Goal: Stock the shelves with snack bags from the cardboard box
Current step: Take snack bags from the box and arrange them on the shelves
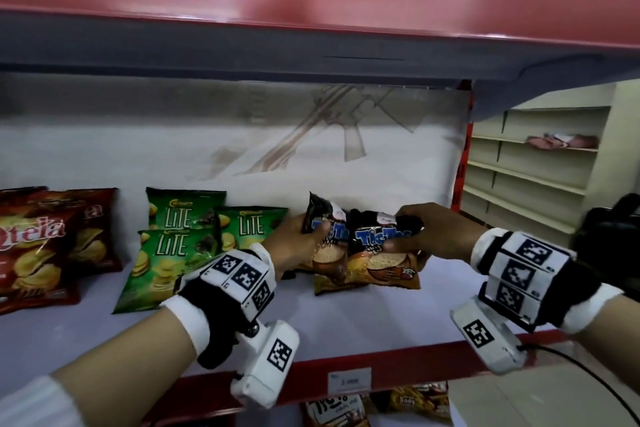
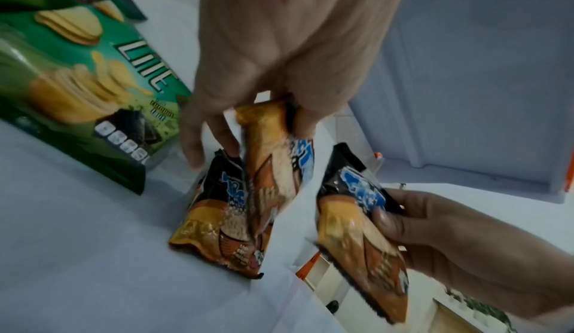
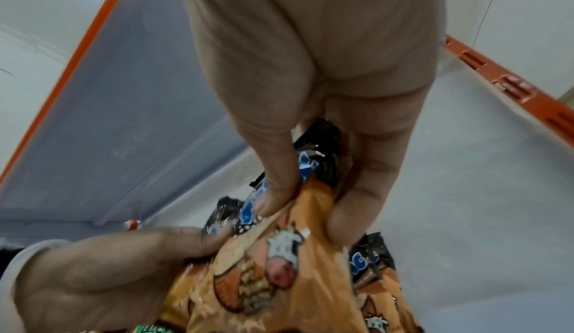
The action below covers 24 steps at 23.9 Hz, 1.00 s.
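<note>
Both hands are working deep on the middle shelf (image 1: 346,333), each one closed on a small Tic Tac snack bag. The left hand (image 1: 294,246) pinches the left orange bag (image 1: 323,253) near its top between thumb and fingers; the wrist view shows that bag hanging upright above another bag of the same kind (image 2: 214,223), which lies flat on the shelf. The right hand (image 1: 436,236) grips the right orange bag (image 1: 384,263) by its crumpled black upper part, thumb in front and fingers behind.

I would guess the bags are held by their tops so that they can be stood upright, labels facing out, just at three o'clock from the green Lite bags (image 1: 180,243). Those stand in a small cluster, with the red crisp bags (image 1: 38,246) further off at nine o'clock, so the row seems to be grouped by brand and filled rightwards.

The snack bags are small glossy pillow packs: black at the top, a blue and white logo, orange below with pictures of round biscuits and a little cartoon cow. They look light and crinkly, and the foil buckles where fingers press it. The cardboard box is not in sight from here. More orange bags (image 1: 419,399) show on the shelf below.
</note>
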{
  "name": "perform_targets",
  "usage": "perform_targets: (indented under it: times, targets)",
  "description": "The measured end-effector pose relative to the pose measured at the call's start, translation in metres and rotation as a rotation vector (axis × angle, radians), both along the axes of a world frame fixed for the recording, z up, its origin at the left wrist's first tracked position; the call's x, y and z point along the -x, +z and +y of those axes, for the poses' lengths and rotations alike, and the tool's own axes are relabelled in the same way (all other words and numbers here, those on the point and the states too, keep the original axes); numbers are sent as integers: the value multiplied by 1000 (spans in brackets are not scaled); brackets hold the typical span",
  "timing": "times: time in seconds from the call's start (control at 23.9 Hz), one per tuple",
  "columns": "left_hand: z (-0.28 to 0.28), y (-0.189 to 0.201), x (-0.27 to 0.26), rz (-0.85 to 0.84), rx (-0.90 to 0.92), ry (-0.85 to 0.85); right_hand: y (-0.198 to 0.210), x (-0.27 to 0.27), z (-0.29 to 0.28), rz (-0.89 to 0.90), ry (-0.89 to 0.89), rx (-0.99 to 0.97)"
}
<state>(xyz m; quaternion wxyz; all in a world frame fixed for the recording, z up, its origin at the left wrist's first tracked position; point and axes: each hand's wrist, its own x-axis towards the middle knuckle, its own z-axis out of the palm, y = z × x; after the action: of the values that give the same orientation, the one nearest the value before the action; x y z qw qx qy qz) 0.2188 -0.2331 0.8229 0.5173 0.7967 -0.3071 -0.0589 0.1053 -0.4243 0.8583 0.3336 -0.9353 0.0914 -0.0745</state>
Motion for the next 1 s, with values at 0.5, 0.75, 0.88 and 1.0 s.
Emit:
perform_targets:
  times: [0.5,0.75,0.88,1.0]
  targets:
    - [-23,3,-29,200,-390,22,-10,-38,0,177,120,-84]
    - [-13,3,-31,271,-503,106,-15,-61,9,288,101,-77]
    - [-3,10,-24,347,-472,85,-17,-62,9,294,65,-49]
    - [8,18,-19,287,-455,102,-17,-62,9,273,11,-72]
